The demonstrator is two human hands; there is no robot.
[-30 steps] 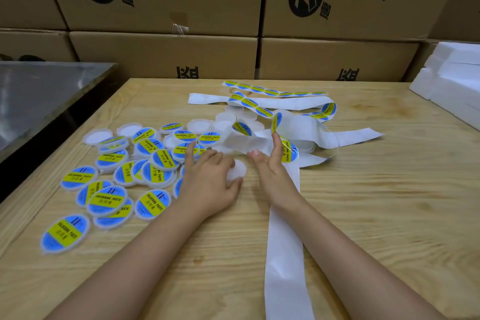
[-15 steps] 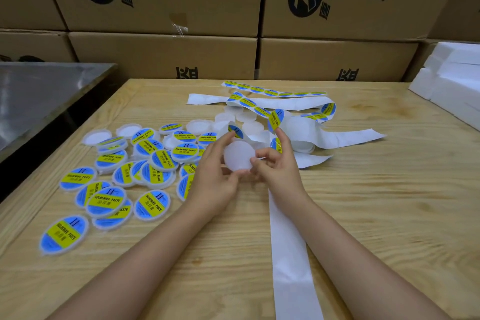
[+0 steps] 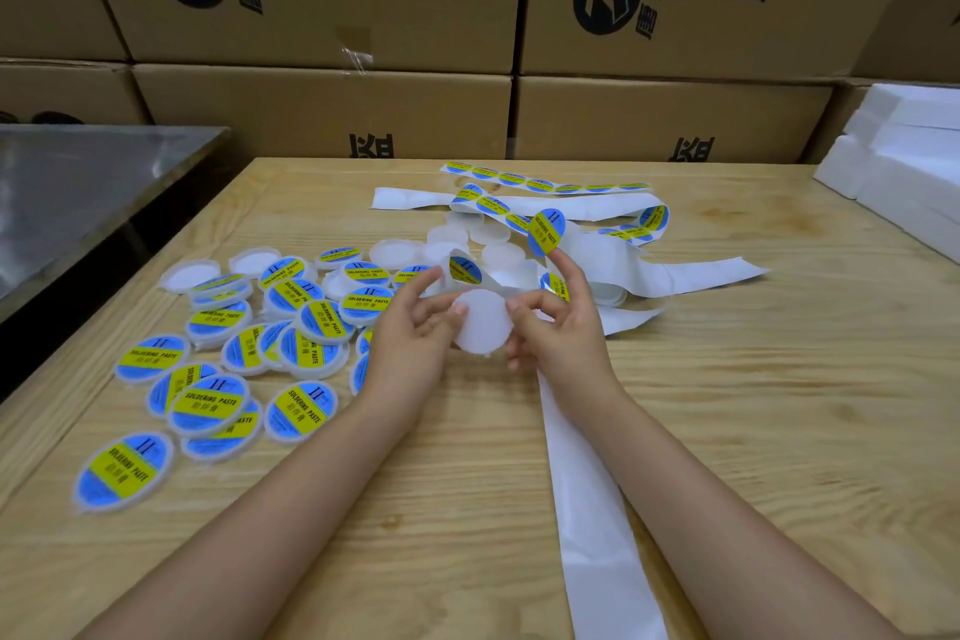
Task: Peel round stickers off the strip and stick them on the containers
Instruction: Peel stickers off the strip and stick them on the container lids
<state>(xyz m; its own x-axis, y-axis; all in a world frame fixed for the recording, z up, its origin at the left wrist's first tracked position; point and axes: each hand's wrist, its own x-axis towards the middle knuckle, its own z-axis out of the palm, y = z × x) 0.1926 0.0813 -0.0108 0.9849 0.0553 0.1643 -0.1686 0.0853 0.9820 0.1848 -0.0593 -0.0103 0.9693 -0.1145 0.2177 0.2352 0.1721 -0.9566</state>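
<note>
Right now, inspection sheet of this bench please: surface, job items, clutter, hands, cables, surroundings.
Surface: wooden table, light grain.
Job's things: blank container held between both hands; sticker on right index fingertip; sticker strip behind; labelled containers piled left.
Clutter: bare backing trailing toward the camera.
Hands: left hand and right hand pinch the blank container's edges.
Cables: nothing seen.
Surroundings: cardboard boxes behind, foam blocks right, metal table left.

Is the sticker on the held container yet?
Off. The container's face is bare white; the sticker sits on the right hand's raised fingertip.
</note>
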